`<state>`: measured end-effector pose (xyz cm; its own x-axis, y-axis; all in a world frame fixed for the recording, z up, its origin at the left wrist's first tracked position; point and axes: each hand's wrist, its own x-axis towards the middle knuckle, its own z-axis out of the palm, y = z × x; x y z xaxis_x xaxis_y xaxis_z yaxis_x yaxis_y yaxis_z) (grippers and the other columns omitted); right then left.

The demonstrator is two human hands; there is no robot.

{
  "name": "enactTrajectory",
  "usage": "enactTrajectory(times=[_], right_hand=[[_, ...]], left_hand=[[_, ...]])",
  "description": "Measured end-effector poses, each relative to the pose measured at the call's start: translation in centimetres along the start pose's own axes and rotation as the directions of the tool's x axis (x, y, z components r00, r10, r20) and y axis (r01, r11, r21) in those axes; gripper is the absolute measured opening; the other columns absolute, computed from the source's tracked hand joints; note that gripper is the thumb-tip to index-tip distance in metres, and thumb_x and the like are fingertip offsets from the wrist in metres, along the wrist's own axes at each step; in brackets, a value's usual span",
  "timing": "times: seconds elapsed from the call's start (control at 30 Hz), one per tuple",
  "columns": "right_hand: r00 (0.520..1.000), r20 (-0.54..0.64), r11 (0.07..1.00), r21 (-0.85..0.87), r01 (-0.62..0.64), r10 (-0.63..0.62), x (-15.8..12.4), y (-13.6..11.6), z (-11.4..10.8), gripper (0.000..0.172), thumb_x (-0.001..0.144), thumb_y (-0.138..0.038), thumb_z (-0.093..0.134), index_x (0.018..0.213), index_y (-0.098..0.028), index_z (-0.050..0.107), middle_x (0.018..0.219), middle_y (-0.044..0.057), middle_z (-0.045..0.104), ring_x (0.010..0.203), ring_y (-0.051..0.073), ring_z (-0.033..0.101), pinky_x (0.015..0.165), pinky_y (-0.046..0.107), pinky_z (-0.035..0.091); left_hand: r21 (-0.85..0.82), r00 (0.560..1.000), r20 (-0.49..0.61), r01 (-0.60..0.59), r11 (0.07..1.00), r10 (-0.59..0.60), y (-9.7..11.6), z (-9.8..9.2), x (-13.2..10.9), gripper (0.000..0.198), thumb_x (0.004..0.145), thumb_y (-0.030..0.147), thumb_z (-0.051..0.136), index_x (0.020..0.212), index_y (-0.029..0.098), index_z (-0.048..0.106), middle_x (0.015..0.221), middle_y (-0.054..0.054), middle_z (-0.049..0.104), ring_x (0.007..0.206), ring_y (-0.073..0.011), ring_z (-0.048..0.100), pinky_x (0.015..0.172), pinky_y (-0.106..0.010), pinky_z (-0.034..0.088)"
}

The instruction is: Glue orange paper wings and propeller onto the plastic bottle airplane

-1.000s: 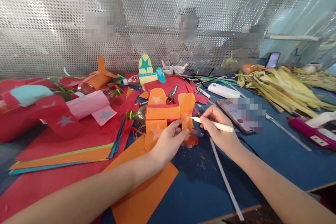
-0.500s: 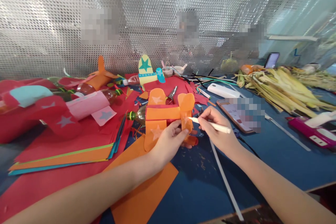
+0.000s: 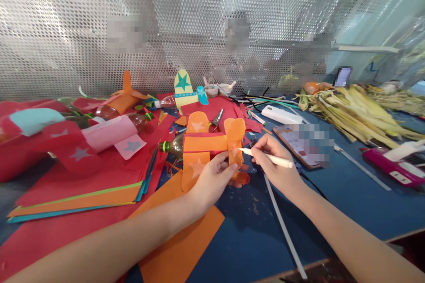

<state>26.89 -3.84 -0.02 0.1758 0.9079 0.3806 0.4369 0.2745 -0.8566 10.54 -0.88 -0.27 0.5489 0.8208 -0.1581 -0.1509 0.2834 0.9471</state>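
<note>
A toy plane (image 3: 204,143) made from a plastic bottle wrapped in orange and red craft sheet lies in front of me, its yellow-green cap to the left. Pale stars show on its wings and tail. My left hand (image 3: 217,174) grips the tail end, thumb on top and fingers partly hidden beneath. Between the fingertips of my right hand (image 3: 274,152) is a white marker pen (image 3: 277,159), its tip at the star on the orange tail piece (image 3: 235,152). An orange sheet (image 3: 186,239) lies under my left forearm.
Stacked coloured sheets (image 3: 83,194) and other bottle planes (image 3: 109,135) lie at left. Scissors (image 3: 217,119) rest behind the plane. To the right are a phone (image 3: 295,141), a white glue stick (image 3: 280,221), a magenta power strip (image 3: 395,168) and corn husks (image 3: 355,112).
The view has shifted very slightly. Both hands, the toy plane and the marker pen stay in nearly the same position, with the tip still at the tail star.
</note>
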Motion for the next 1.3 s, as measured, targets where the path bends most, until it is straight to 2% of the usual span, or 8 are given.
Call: enactTrajectory(times=[0.17,0.4,0.73,1.03,1.3], right_hand=[[1.0,-0.009,1.0,-0.003,-0.004,0.004,0.0,0.1,0.0,0.016,0.087,-0.029,0.054,0.075,-0.023,0.046,0.064,-0.005,0.049,0.054,0.011,0.048,0.052,0.025,0.036],[1.0,-0.009,1.0,0.008,-0.015,0.015,0.0,0.2,-0.1,0.016,0.086,-0.029,0.055,0.075,-0.023,0.045,0.061,-0.006,0.047,0.053,0.011,0.047,0.051,0.026,0.036],[1.0,0.015,1.0,0.017,-0.011,0.011,0.0,-0.2,0.0,0.016,0.087,-0.027,0.054,0.074,-0.023,0.045,0.061,-0.006,0.046,0.054,0.011,0.046,0.053,0.026,0.038],[1.0,0.016,1.0,0.002,-0.018,0.018,0.0,-0.3,0.0,0.017,0.086,-0.027,0.053,0.073,-0.023,0.044,0.06,-0.006,0.045,0.054,0.011,0.046,0.052,0.025,0.036],[1.0,0.002,0.999,-0.033,-0.031,0.031,0.0,-0.9,0.0,0.016,0.086,-0.027,0.053,0.072,-0.022,0.045,0.061,-0.006,0.047,0.055,0.011,0.049,0.054,0.024,0.037]], left_hand=[[0.005,1.0,-0.002,0.002,1.0,-0.002,0.0,0.0,0.0,0.029,0.085,0.019,0.058,0.113,0.013,0.055,0.097,-0.012,0.073,0.077,-0.0189,0.072,0.058,-0.024,0.052],[-0.013,1.0,-0.006,-0.012,1.0,0.012,-0.1,0.0,0.0,0.035,0.081,0.027,0.066,0.112,0.013,0.056,0.095,-0.012,0.073,0.081,-0.0225,0.072,0.06,-0.027,0.053],[-0.012,1.0,-0.022,0.004,1.0,-0.004,0.1,0.1,0.0,0.03,0.082,0.021,0.062,0.11,0.012,0.057,0.095,-0.012,0.073,0.072,-0.0187,0.072,0.056,-0.024,0.052],[0.004,1.0,-0.018,-0.001,1.0,0.001,-0.1,0.0,0.1,0.024,0.085,0.018,0.058,0.108,0.013,0.056,0.095,-0.011,0.073,0.072,-0.0171,0.071,0.056,-0.024,0.053],[0.022,1.0,-0.004,0.002,1.0,-0.002,0.2,0.0,0.0,0.033,0.082,0.025,0.063,0.112,0.013,0.056,0.097,-0.011,0.073,0.075,-0.0173,0.07,0.057,-0.023,0.052]])
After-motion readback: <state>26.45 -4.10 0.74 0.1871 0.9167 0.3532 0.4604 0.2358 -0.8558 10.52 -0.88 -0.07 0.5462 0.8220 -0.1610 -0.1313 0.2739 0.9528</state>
